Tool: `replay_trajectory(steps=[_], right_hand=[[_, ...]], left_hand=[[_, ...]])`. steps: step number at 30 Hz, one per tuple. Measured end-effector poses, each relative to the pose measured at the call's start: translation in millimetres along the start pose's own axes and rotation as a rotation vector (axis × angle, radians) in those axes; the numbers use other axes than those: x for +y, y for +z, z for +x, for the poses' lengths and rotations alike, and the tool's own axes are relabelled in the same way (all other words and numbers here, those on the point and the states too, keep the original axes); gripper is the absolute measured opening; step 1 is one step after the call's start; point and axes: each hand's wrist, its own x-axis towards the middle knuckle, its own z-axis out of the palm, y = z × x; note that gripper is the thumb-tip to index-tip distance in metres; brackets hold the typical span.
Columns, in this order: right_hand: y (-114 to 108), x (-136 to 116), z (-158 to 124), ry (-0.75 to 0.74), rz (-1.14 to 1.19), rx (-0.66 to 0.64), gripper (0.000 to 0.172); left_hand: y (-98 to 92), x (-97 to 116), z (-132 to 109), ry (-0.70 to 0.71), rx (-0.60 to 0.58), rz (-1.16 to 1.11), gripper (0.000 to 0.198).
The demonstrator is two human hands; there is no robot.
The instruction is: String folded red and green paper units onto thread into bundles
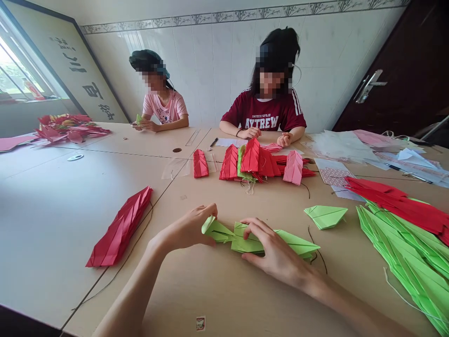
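- Nearest to me, low in the head view, a small sticker [200,323] sits on the bare table [228,295] between my two forearms.
- Just beyond it my left hand [191,231] is closed in a pinch, thumb and fingertips gripping the left tip of the green folded paper chain [224,233].
- My right hand [277,255] lies on top of the chain's middle with fingers loosely spread and pressing down; I judge it pins the paper flat so the pinched end does not drag the rest.
- The chain itself rests on the table, running left to right between both hands, its right end poking out past my right knuckles.
- A dark thread [318,255] curls off that right end (whether it passes through the folds I cannot tell).
- One loose green folded piece [325,216] lies near, up and right of the chain, probably kept within reach.
- Further right a big green pile [407,252] fans out, with a long red strip [396,199] along its far edge.
- To my left a red folded stack [121,227] lies well apart, on the neighbouring tabletop.
- Across the table red folded bundles [252,161] cluster before a person in a dark red shirt [266,114]; a person in a pink shirt [164,107] sits beside them.
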Motion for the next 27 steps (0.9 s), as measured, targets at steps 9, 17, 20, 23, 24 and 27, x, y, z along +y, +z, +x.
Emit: replay_trajectory(steps=[9,17,20,23,24,27], right_hand=[[6.4,2.0,-6.1,-0.045,0.061,0.092,0.024],[1.7,2.0,-7.0,-0.039,0.076,0.13,0.024],[0.7,1.8,-7.5,-0.041,0.086,0.138,0.024],[0.1,1.1,-7.6,-0.033,0.094,0.137,0.023],[0.0,0.7,-7.4,-0.032,0.097,0.136,0.023],[0.0,-0.6,-6.2,-0.037,0.108,0.137,0.022]], left_hand=[[-1.7,0.0,0.9,-0.002,0.01,-0.001,0.03],[-2.3,1.9,0.9,0.005,0.016,0.016,0.027],[-2.2,3.8,1.1,0.008,0.01,0.022,0.028],[-1.0,4.7,1.6,0.009,0.002,0.022,0.028],[-0.2,4.6,1.8,0.012,0.005,0.021,0.028],[2.9,3.2,3.1,0.023,0.021,0.017,0.028]])
